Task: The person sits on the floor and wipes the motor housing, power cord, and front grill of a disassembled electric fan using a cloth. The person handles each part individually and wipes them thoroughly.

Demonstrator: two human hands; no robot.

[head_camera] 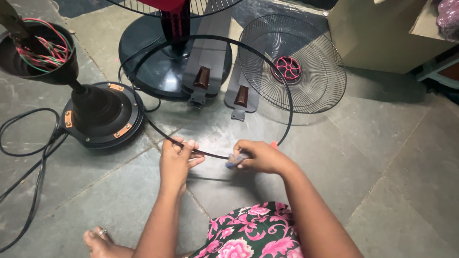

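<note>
Left hand (176, 160) pinches the near arc of a thin black ring (289, 107), grip closed around it. Right hand (258, 156) grip closed on a small greyish cloth (235, 160) pressed against the ring just beside the left hand. Ring stands tilted over the stone floor (392, 157), its far arc in front of the fan base (153, 59). Wire fan guard (306, 76) lies right behind the ring; two grey blades (210, 57) between guard and base. Black motor housing (100, 114) left, cables (28, 157) trailing. Cardboard box (373, 33) top right.
</note>
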